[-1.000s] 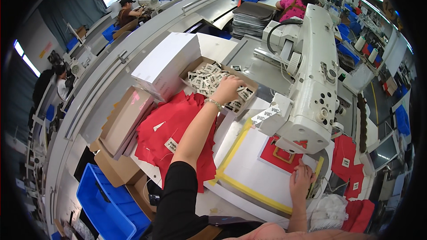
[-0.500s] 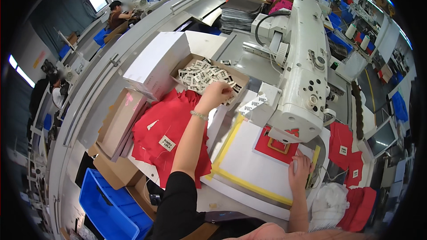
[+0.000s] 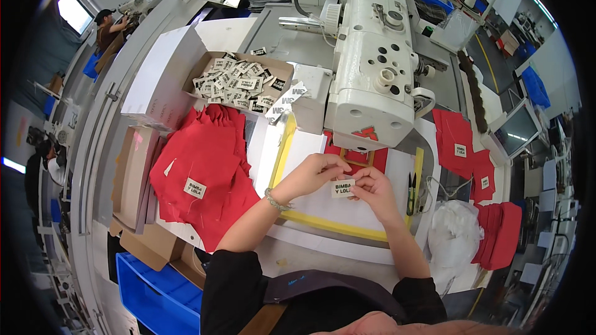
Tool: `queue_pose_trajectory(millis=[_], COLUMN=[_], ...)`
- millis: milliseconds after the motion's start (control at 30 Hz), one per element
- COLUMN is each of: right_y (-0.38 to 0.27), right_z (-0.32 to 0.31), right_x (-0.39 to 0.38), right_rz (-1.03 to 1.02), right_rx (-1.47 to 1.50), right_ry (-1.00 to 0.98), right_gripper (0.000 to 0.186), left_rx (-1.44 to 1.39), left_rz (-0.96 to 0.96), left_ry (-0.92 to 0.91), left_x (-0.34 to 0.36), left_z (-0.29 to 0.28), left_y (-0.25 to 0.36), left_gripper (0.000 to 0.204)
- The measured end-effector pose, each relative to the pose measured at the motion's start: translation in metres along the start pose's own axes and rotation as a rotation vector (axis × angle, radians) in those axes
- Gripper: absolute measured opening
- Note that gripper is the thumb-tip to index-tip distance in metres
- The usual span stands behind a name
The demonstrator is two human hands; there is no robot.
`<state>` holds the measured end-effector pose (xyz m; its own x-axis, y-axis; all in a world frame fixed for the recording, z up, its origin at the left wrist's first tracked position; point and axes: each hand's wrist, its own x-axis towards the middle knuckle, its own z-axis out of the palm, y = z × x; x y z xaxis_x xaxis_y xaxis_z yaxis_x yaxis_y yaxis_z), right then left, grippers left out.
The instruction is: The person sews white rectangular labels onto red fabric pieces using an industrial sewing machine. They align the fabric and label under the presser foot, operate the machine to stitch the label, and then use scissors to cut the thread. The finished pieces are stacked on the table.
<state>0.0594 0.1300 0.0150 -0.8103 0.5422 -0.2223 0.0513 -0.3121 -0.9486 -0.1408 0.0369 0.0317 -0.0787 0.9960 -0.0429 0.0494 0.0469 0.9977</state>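
Observation:
Over the sewing area, a small white fabric label point(image 3: 341, 188) with dark print is pinched at its right edge by my right hand point(image 3: 374, 192). The fingers of my left hand point(image 3: 316, 174) are drawn together just above the label's upper edge; what lies between their tips is hidden. Beneath the machine head point(image 3: 372, 99), behind my hands, a red fabric piece point(image 3: 380, 160) lies under a brass-coloured frame point(image 3: 357, 157). White sheeting edged with yellow tape point(image 3: 323, 223) spreads below both hands.
A cardboard box point(image 3: 287, 74) of loose labels stands beyond my left hand, next to a white box point(image 3: 164, 77). Red fabric pieces point(image 3: 205, 205) are piled at left, above a blue bin point(image 3: 155, 291). Dark-handled snips point(image 3: 411, 193) and a white plastic bag point(image 3: 455, 232) lie at right.
My left hand has come from the label box to the front of the machine. My right hand has left the sheeting and now grips a label beside the left. The view has shifted.

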Motion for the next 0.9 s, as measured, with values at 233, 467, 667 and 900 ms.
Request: queue_pose_trajectory(millis=[233,467,667,900], right_y=[-0.006,0.006,-0.013,-0.017], right_z=[0.005,-0.013,-0.035,-0.040], right_x=[-0.003,0.016,0.056,0.072], right_rz=[-0.084,-0.093,0.017,-0.014], right_rx=[0.041,-0.186,-0.369,-0.531], right_ry=[0.152,0.168,0.240,0.242], right_gripper=[0.029,0.020,0.017,0.024], left_rx=[-0.192,-0.194,0.711,1.087], left_rz=[-0.161,-0.215,0.197,0.327], left_ry=[-0.086,0.086,0.116,0.124], left_x=[-0.010,-0.008,-0.002,-0.004], left_z=[-0.004,-0.002,0.000,0.026], left_y=[-0.004,-0.002,-0.014,-0.021], left_gripper=[0.029,0.029,0.029,0.044])
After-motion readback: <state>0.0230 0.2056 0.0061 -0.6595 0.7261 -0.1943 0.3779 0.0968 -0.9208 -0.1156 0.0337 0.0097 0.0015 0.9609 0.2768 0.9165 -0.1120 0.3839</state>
